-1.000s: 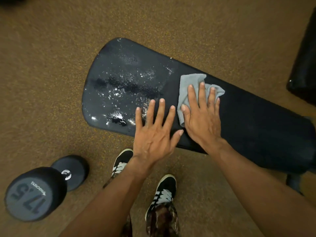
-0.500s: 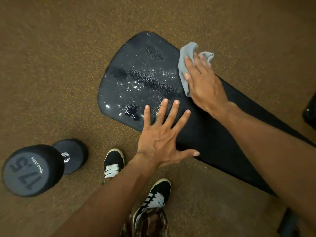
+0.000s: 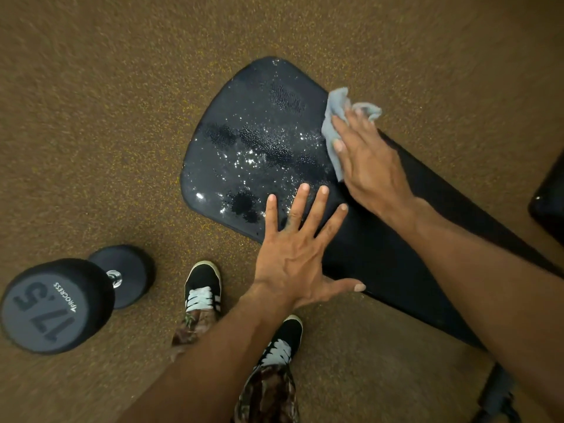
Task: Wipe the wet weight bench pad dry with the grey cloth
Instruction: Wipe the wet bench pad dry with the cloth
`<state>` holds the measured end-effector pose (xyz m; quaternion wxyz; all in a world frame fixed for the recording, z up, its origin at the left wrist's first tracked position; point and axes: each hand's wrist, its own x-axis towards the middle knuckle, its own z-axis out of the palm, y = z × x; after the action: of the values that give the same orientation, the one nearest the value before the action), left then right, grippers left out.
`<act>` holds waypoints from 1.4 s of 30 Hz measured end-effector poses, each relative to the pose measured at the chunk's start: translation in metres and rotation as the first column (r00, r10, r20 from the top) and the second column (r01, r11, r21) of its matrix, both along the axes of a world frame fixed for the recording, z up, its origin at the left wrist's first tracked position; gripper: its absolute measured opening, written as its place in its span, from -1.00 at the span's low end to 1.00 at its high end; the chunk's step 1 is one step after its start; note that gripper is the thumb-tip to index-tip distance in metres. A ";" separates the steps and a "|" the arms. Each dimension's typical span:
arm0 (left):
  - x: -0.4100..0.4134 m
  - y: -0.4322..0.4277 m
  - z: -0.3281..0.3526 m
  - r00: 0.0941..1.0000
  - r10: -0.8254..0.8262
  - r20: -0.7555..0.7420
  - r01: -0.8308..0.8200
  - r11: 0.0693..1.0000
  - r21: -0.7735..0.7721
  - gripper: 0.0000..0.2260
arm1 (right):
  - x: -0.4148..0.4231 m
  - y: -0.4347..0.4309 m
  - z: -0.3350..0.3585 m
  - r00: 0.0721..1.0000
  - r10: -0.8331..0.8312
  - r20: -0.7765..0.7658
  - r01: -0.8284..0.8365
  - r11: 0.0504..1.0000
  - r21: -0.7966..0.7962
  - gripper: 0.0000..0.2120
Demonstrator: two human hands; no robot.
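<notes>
The black weight bench pad (image 3: 381, 248) runs from upper middle to lower right. Its wide end is covered in water droplets (image 3: 259, 154). My right hand (image 3: 366, 166) presses flat on the grey cloth (image 3: 334, 117) at the pad's far edge, just right of the wet patch. The cloth sticks out past my fingertips. My left hand (image 3: 299, 254) lies flat with spread fingers on the pad's near edge, its fingertips at the border of the wet area.
A black dumbbell (image 3: 70, 300) marked 17.5 lies on the brown speckled floor (image 3: 91, 117) at the lower left. My two black shoes (image 3: 203, 285) stand beside the pad. Another black object (image 3: 549, 203) sits at the right edge.
My right hand slid the cloth from the pad's middle to its far edge by the wet end. My view shifted, and my left hand stayed flat on the near edge.
</notes>
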<state>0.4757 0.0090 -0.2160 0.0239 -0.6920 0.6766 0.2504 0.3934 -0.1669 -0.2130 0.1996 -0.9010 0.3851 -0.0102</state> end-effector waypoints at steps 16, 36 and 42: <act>0.051 -0.005 0.010 0.998 -0.069 0.003 0.069 0.989 -0.134 -0.28 | 0.019 0.021 0.003 0.985 -0.160 -0.062 0.161 0.987 0.019 -0.55; 0.079 -0.009 0.005 0.988 -0.146 0.058 0.147 0.989 -0.021 -0.07 | 0.001 0.050 0.009 0.986 -0.037 -0.164 0.034 0.999 -0.019 -0.52; 0.075 -0.008 0.003 0.988 -0.137 0.064 0.138 0.990 -0.003 -0.02 | 0.014 0.012 0.006 0.961 -0.225 -0.161 0.221 0.974 -0.041 -0.54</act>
<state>0.5505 0.0005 -0.2132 0.0601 -0.6514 0.7226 0.2233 0.4075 -0.1548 -0.2070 0.1546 -0.8518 0.4992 0.0377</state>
